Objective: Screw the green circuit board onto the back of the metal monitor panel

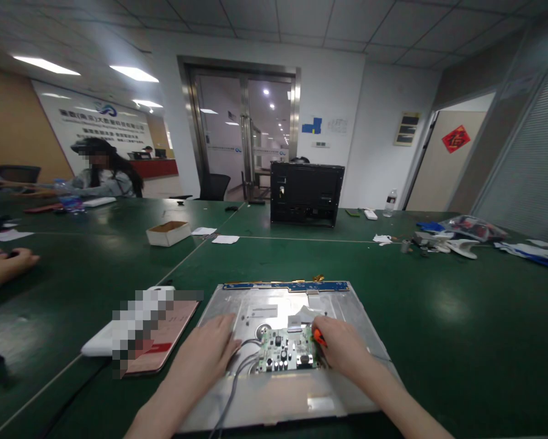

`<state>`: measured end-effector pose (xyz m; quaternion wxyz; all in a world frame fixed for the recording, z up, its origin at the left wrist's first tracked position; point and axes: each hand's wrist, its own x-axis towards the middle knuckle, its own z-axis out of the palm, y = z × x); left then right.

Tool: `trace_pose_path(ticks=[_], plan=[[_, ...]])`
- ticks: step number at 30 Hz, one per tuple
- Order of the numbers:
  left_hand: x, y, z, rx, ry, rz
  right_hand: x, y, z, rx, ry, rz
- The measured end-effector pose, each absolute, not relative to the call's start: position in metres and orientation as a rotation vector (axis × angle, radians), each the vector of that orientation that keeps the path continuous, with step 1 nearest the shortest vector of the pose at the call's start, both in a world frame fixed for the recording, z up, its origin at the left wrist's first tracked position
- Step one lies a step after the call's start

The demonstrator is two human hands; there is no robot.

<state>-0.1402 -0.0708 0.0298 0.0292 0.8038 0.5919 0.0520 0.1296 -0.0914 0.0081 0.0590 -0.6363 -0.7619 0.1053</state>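
Note:
A silvery LCD display panel (pixel 283 393) lies back side up on the green table in front of me. A green circuit board (pixel 286 349) sits on its middle, with grey cables (pixel 234 387) running off to the left. My left hand (pixel 214 344) rests on the panel's left part, fingers stretched and thumb apart, holding nothing. On the right, my right hand (pixel 342 344) is closed around a small orange-handled tool (pixel 319 336) at the board's right edge. The tool's tip is hidden. A blue circuit strip (pixel 285 286) runs along the panel's far edge.
Left of the panel lie a white device (pixel 102 341) and a pinkish flat item (pixel 159 353), partly blurred out. Farther off stand a small open box (pixel 168 233) and a black monitor housing (pixel 307 194). Another person's hand (pixel 8 265) is at the far left; loose parts (pixel 438 242) lie right.

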Motion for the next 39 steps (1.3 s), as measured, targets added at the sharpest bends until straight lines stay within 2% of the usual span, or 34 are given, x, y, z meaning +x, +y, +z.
trace_pose_path(ticks=[17, 30, 39], plan=[[-0.136, -0.031, 0.025, 2.455, 1.319, 0.278, 0.188, -0.055, 0.019, -1.936, -2.271, 0.146], [-0.138, -0.022, 0.018, 2.436, 1.155, 0.366, 0.176, -0.044, 0.009, -1.855, -2.405, 0.184], [-0.131, -0.018, 0.019, 2.445, 1.237, 0.411, 0.142, -0.034, 0.028, -1.814, -2.454, 0.169]])
